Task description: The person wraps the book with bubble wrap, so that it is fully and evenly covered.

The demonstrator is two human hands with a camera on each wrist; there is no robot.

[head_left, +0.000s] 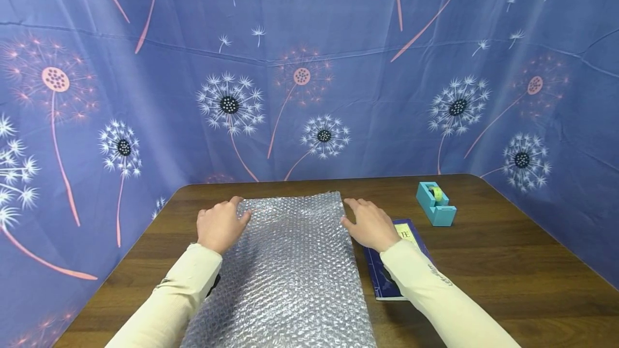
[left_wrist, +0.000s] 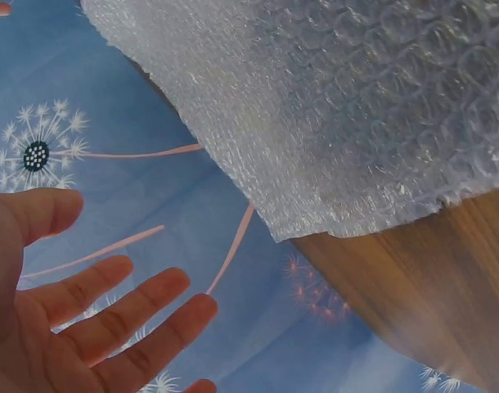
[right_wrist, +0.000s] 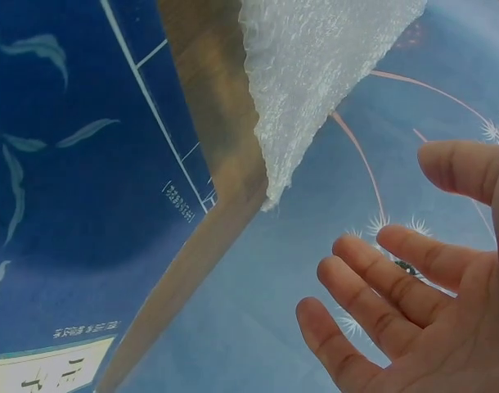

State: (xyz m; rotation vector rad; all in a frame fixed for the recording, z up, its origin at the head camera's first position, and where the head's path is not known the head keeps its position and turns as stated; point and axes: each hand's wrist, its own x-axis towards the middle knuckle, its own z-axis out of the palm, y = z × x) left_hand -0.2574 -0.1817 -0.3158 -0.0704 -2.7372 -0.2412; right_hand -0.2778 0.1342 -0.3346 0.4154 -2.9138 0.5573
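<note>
A sheet of clear bubble wrap (head_left: 295, 267) lies spread on the wooden table, its far edge close to the table's back. By its far left corner is my left hand (head_left: 220, 227), fingers spread and holding nothing; the left wrist view shows this hand (left_wrist: 110, 327) apart from the wrap (left_wrist: 356, 106). My right hand (head_left: 369, 224) is at the far right corner, also with loose, extended fingers. In the right wrist view the right hand (right_wrist: 413, 295) is empty too. A dark blue book (head_left: 382, 278) lies partly hidden under my right forearm.
A turquoise tape dispenser (head_left: 437, 205) with a yellow-green roll stands at the back right of the wooden table (head_left: 503, 262). Behind the table hangs a blue cloth (head_left: 377, 122) with a dandelion print, which also runs along both sides.
</note>
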